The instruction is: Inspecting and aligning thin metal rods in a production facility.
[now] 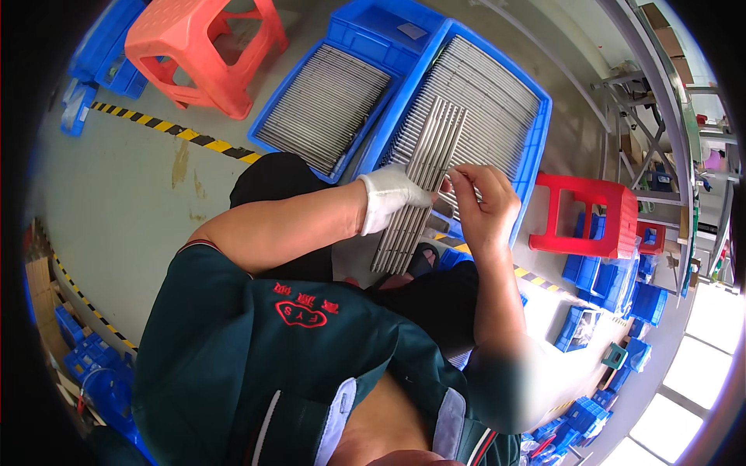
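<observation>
My left hand [388, 198], in a white glove, is closed around a bundle of thin metal rods [435, 140] that lie side by side like a flat sheet. The bundle slants from upper right to lower left over my lap. My bare right hand [488, 203] is at the bundle's right edge, thumb and fingertips pinched together. Whatever sits between those fingertips is too small to make out. Just beyond my hands, a large blue crate [542, 116] is filled with rows of similar metal rods [486, 93].
Left of the large crate stands a smaller blue crate [260, 128] with more rods. A coral stool [183, 35] is at the far left, a red stool [614, 217] at the right. Yellow-black tape [171, 128] marks the floor. Metal racking [668, 116] runs along the right side.
</observation>
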{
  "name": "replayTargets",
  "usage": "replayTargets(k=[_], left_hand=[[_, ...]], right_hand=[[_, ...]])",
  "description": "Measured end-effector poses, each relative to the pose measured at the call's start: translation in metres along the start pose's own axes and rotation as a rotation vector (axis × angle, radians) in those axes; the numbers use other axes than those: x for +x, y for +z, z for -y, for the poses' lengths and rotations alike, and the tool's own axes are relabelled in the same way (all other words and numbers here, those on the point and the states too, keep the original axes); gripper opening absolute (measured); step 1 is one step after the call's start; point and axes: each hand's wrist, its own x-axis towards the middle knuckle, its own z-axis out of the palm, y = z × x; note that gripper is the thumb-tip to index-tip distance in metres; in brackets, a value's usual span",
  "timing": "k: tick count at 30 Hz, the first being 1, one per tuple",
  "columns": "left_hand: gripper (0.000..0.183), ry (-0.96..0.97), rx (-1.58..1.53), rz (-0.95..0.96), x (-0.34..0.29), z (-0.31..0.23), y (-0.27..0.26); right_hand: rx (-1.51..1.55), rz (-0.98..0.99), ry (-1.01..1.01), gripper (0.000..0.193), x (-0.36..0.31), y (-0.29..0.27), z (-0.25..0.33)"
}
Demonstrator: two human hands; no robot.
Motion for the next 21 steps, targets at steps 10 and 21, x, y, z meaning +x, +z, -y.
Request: replayTargets(k=[10,21], left_hand=[[0.025,-0.012,-0.011,-0.07,0.005,0.006,0.001],[0.031,-0.013,-0.052,-0.02,0.004,0.004,0.001]], right_hand=[[-0.259,-0.005,-0.279,0.011,0.003,0.003,0.003],[-0.14,-0.063,-0.21,0.009,0.003,0.004,0.009]])
